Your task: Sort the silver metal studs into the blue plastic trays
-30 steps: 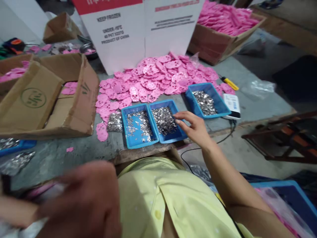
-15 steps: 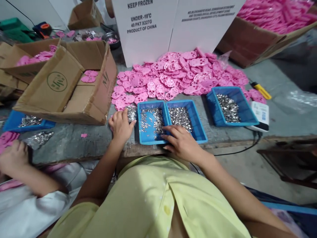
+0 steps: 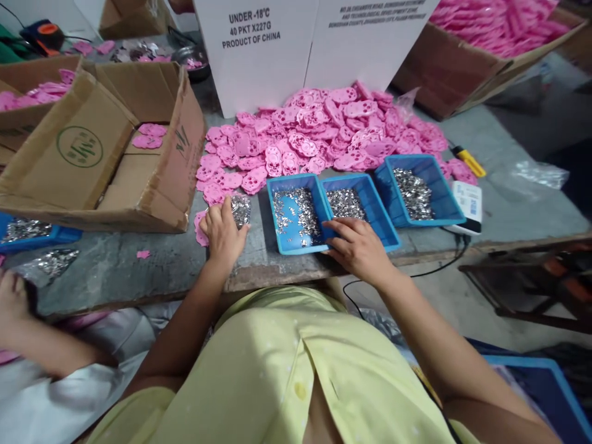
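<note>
Grey concrete worktop [image 3: 139,271] carrying heaped pink plastic pieces [image 3: 319,132]. Left hand [image 3: 223,232] resting flat, unclenched, on loose silver metal bits [image 3: 240,209] near front edge; right hand [image 3: 358,248] gripping front rim of blue plastic trays [image 3: 296,213], steadying them within reach.

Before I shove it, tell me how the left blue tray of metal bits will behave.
The blue tray likely slides easily on the flat table. Its loose metal pieces would probably shift and scatter. The low wall suggests spills if tipped.
</note>
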Motion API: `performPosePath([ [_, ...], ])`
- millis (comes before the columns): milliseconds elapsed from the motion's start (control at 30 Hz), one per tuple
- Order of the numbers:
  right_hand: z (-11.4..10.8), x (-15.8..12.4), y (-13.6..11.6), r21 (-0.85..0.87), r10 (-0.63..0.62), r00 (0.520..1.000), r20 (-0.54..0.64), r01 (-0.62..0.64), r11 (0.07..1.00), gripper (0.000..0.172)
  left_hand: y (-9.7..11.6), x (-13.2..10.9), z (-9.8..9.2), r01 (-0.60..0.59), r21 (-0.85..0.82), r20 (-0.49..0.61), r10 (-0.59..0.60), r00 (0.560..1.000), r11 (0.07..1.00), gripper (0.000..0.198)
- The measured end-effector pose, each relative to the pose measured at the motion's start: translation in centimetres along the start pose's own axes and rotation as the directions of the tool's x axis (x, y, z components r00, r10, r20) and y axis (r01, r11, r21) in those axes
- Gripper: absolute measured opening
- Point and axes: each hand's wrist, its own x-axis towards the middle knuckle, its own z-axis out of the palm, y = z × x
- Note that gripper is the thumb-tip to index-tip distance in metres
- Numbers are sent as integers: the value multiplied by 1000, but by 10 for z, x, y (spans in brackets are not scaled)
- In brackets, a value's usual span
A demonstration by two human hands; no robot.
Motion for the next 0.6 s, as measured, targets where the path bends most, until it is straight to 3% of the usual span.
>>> performPosePath([
  [167, -2, -14, 28, 7, 55, 998, -2, -55, 998, 10, -3, -2, 5, -21, -46, -12, 21, 1000, 999, 85],
  [333, -1, -20, 38, 26, 108, 994, 8, -108, 994, 17, -6, -3, 7, -38, -94, -14, 37, 999, 995, 90],
  [600, -1, -24, 42, 93, 87, 996, -10, -85, 992, 15, -4, -1, 5, -159, -132, -11, 159, 987, 978, 69],
])
